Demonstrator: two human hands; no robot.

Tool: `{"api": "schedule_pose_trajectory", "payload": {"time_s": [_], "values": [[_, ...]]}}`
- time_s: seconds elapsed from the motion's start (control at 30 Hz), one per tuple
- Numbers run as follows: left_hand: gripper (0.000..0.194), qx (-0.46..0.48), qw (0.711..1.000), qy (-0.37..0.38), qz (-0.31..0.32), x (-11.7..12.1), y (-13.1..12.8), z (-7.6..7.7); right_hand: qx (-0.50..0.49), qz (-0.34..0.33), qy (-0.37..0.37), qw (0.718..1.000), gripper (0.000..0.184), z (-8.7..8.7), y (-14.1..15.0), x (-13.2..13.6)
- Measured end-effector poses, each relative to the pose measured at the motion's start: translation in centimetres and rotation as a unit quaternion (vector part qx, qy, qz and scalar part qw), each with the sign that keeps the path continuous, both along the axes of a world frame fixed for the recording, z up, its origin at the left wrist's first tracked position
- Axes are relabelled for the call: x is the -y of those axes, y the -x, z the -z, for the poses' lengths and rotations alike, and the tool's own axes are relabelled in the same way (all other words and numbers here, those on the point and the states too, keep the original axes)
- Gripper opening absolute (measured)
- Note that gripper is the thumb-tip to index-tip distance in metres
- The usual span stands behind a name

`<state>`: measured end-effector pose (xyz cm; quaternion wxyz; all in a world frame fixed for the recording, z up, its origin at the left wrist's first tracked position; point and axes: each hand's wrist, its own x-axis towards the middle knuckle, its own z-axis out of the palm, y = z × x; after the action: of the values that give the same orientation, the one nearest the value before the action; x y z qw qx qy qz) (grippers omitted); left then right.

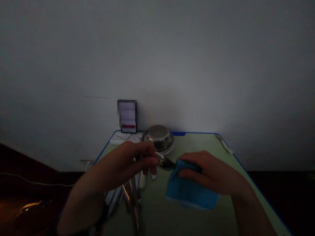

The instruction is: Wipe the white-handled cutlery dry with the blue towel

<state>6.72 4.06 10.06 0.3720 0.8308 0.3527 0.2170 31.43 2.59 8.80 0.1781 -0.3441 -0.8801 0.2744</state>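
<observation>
My left hand (137,159) is closed, its thumb and fingers pinching a shiny metal utensil (167,163) above the table. Its exact kind is hard to make out in the dim light. The utensil points right, its far end covered by a blue cloth (193,193). My right hand (203,168) grips that cloth around the utensil's end, and the rest of the cloth hangs down. Below my left hand lies a group of knives and other cutlery (130,200), some with brown handles and some pale, partly hidden by my left forearm.
An upturned metal bowl (158,136) sits at the back of the pale green, blue-edged table (197,142). Left of it, a phone (128,116) stands upright behind a white object (123,138). A white-handled utensil (225,145) lies along the right edge. A wall rises behind.
</observation>
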Motion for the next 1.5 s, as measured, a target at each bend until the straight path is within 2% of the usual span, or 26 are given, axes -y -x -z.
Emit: {"api": "schedule_pose_trajectory", "payload": {"time_s": [0.27, 0.37, 0.57, 0.63, 0.73, 1.03, 1.27, 1.5], "values": [[0.007, -0.052, 0.998, -0.021, -0.004, 0.8, 0.6, 0.0, 0.062, 0.056, -0.031, 0.996, 0.032, -0.2, -2.3, 0.3], [0.011, -0.081, 0.996, -0.034, -0.017, 1.4, 0.2, -0.4, 0.033, 0.076, -0.068, 0.994, 0.026, -0.6, -2.3, 0.4], [0.013, -0.053, 0.994, -0.059, -0.07, 1.5, -0.5, -0.4, -0.036, 0.133, -0.154, 0.978, 0.021, -1.3, -1.8, 1.0], [0.023, -0.051, 0.993, -0.067, -0.086, 1.4, -0.6, -0.2, -0.046, 0.141, -0.16, 0.976, 0.022, -1.3, -1.7, 1.2], [0.035, -0.059, 0.989, -0.098, -0.096, 1.3, -0.6, 0.1, -0.031, 0.147, -0.147, 0.978, 0.023, -1.2, -1.6, 1.4], [0.028, -0.064, 0.975, -0.199, -0.073, 2.0, -1.4, -0.5, 0.037, 0.116, -0.102, 0.987, 0.025, -1.0, -1.2, 1.2], [0.026, -0.074, 0.983, -0.165, -0.026, 1.9, -1.5, 0.2, 0.038, 0.081, -0.056, 0.994, 0.028, -0.6, -0.3, 0.8], [0.016, -0.124, 0.986, -0.109, -0.019, 1.5, -2.0, 0.2, 0.05, 0.069, 0.008, 0.996, 0.032, -0.7, -0.1, 0.7]]}}
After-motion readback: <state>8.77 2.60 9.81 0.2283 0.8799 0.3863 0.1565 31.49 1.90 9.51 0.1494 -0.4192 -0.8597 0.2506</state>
